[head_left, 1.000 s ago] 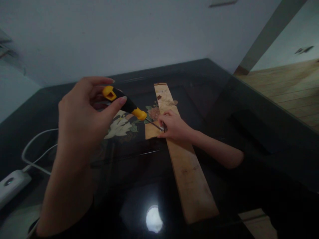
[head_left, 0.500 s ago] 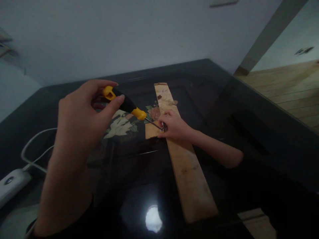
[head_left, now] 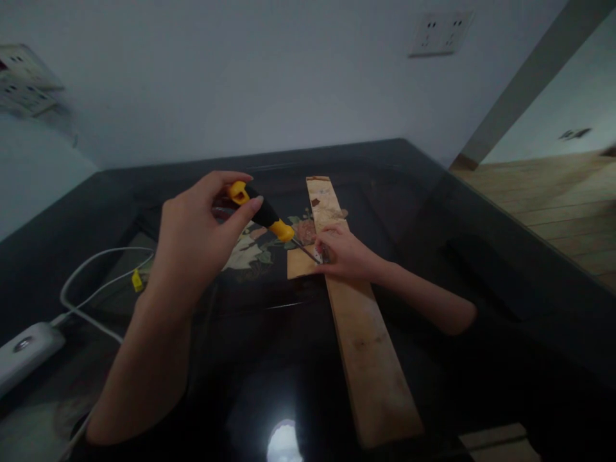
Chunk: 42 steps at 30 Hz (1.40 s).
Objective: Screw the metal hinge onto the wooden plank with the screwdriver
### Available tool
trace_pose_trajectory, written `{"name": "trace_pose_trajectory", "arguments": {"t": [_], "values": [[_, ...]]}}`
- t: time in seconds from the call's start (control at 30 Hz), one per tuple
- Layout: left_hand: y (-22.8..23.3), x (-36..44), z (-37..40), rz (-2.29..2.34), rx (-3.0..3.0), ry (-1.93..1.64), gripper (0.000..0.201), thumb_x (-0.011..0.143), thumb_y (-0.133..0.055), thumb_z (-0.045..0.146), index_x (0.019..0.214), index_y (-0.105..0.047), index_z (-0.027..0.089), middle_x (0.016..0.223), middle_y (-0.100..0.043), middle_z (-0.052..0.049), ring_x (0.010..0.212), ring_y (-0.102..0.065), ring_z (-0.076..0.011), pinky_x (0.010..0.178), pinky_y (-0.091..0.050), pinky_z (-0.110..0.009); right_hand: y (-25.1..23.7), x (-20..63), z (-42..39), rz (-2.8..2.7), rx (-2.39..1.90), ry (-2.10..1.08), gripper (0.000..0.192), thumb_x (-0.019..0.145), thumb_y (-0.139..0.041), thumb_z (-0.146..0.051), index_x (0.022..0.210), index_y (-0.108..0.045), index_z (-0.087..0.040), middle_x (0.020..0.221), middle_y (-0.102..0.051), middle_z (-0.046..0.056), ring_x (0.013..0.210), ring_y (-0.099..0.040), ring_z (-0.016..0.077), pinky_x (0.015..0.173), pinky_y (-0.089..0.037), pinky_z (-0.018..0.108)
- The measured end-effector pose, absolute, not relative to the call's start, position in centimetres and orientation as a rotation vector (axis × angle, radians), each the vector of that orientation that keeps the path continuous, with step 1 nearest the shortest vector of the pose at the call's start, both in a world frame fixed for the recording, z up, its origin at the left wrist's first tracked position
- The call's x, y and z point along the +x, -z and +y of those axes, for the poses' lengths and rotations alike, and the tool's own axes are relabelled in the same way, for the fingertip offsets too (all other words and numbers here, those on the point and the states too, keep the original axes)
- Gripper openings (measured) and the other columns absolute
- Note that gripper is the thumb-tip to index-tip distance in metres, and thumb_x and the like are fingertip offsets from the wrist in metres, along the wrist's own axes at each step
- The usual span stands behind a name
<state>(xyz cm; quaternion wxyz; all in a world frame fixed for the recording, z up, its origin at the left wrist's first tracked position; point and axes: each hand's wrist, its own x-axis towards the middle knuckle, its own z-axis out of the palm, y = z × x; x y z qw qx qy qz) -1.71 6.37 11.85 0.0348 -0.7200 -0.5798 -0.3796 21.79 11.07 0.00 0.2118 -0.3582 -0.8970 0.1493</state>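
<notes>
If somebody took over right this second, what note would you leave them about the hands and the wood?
Left hand: fingers closed on the handle end of the yellow-and-black screwdriver, tilted down to the right.
Right hand: resting on the long wooden plank, fingertips pinching something small at the screwdriver tip; too small to tell what it is.
Things: the plank lies lengthwise on the dark glossy table; a small wooden piece sits against its left edge by the tip.
Done: tool and tip are lined up at the joint.
Left: likely the driving itself; whether anything is already fastened cannot be seen.
</notes>
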Motion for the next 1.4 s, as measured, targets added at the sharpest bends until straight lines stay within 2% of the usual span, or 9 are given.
{"name": "trace_pose_trajectory", "arguments": {"t": [0.13, 0.37, 0.67, 0.9, 1.0, 1.13, 1.23, 1.3, 1.4], "values": [[-11.8, -1.7, 6.5, -1.793, -2.227, 1.183, 0.030, 0.083, -0.065, 0.031, 0.110, -0.068, 0.018, 0.100, -0.073, -0.004, 0.083, -0.067, -0.0135, 0.068, -0.050, -0.022, 0.3, 23.2, 10.6, -2.526, -0.787, -0.237, 0.015, 0.087, -0.061, -0.033, 0.093, -0.064, -0.019, 0.111, -0.065, 0.010, 0.106, -0.053, 0.0244, 0.092, -0.041, 0.040], [-11.8, -1.3, 6.5, -1.871, -2.215, 1.257, 0.033, 0.084, -0.066, 0.031, 0.114, -0.066, 0.017, 0.102, -0.072, -0.003, 0.075, -0.067, -0.0106, 0.069, -0.053, -0.020, 1.5, 24.0, 9.9, -2.489, -0.572, 0.158, 0.020, 0.092, -0.053, -0.025, 0.100, -0.070, -0.019, 0.101, -0.069, 0.009, 0.097, -0.056, 0.0219, 0.081, -0.045, 0.035], [-11.1, -1.5, 7.0, -1.834, -2.251, 1.442, 0.029, 0.084, -0.066, 0.030, 0.110, -0.068, 0.016, 0.104, -0.070, -0.003, 0.075, -0.067, -0.0103, 0.074, -0.057, -0.025, 1.7, 23.9, 9.8, -2.499, -0.575, 0.257, 0.020, 0.092, -0.052, -0.023, 0.097, -0.071, -0.019, 0.098, -0.069, 0.007, 0.097, -0.055, 0.0218, 0.082, -0.044, 0.035], [-11.4, -1.2, 6.9, -1.827, -2.166, 1.619, 0.028, 0.084, -0.067, 0.023, 0.110, -0.067, 0.013, 0.100, -0.068, -0.003, 0.070, -0.066, -0.0068, 0.064, -0.058, -0.019, 1.9, 23.7, 9.7, -2.475, -0.568, 0.266, 0.018, 0.091, -0.054, -0.022, 0.096, -0.070, -0.018, 0.096, -0.069, 0.008, 0.096, -0.055, 0.0227, 0.079, -0.044, 0.035], [-11.7, -1.5, 6.8, -1.783, -2.137, 1.676, 0.028, 0.084, -0.067, 0.023, 0.110, -0.067, 0.012, 0.100, -0.068, -0.003, 0.071, -0.066, -0.0064, 0.065, -0.059, -0.019, 1.8, 23.6, 9.7, -2.450, -0.560, 0.254, 0.017, 0.091, -0.054, -0.021, 0.095, -0.070, -0.018, 0.095, -0.069, 0.008, 0.094, -0.055, 0.0219, 0.079, -0.045, 0.034], [-11.9, -1.9, 6.6, -1.656, -2.129, 1.648, 0.029, 0.085, -0.067, 0.023, 0.112, -0.066, 0.013, 0.104, -0.068, -0.003, 0.085, -0.066, -0.0087, 0.078, -0.060, -0.024, 1.3, 23.8, 9.8, -2.385, -0.592, 0.136, 0.017, 0.091, -0.054, -0.022, 0.090, -0.070, -0.017, 0.092, -0.068, 0.008, 0.089, -0.056, 0.0201, 0.078, -0.045, 0.033], [-12.1, -1.6, 6.2, -1.574, -2.099, 1.662, 0.033, 0.083, -0.069, 0.020, 0.115, -0.064, 0.012, 0.109, -0.068, -0.005, 0.088, -0.067, -0.0093, 0.079, -0.060, -0.022, 0.5, 23.8, 9.7, -2.290, -0.661, -0.071, 0.020, 0.094, -0.052, -0.025, 0.086, -0.069, -0.017, 0.088, -0.067, 0.008, 0.085, -0.057, 0.0183, 0.079, -0.045, 0.033], [-12.3, -1.0, 5.5, -1.477, -2.099, 1.653, 0.036, 0.083, -0.070, 0.018, 0.118, -0.062, 0.011, 0.110, -0.068, -0.005, 0.088, -0.068, -0.0092, 0.077, -0.060, -0.020, -0.4, 23.7, 9.4, -2.201, -0.727, -0.301, 0.024, 0.094, -0.052, -0.029, 0.083, -0.069, -0.017, 0.085, -0.067, 0.007, 0.083, -0.058, 0.0173, 0.078, -0.045, 0.033], [-12.7, 0.2, 4.2, -1.266, -2.147, 1.516, 0.036, 0.083, -0.071, 0.017, 0.117, -0.062, 0.012, 0.110, -0.069, -0.004, 0.095, -0.068, -0.0112, 0.083, -0.059, -0.022, -2.3, 23.1, 8.1, -2.044, -0.793, -0.853, 0.031, 0.095, -0.052, -0.040, 0.084, -0.070, -0.017, 0.079, -0.067, 0.005, 0.078, -0.060, 0.0148, 0.073, -0.045, 0.030]]}}
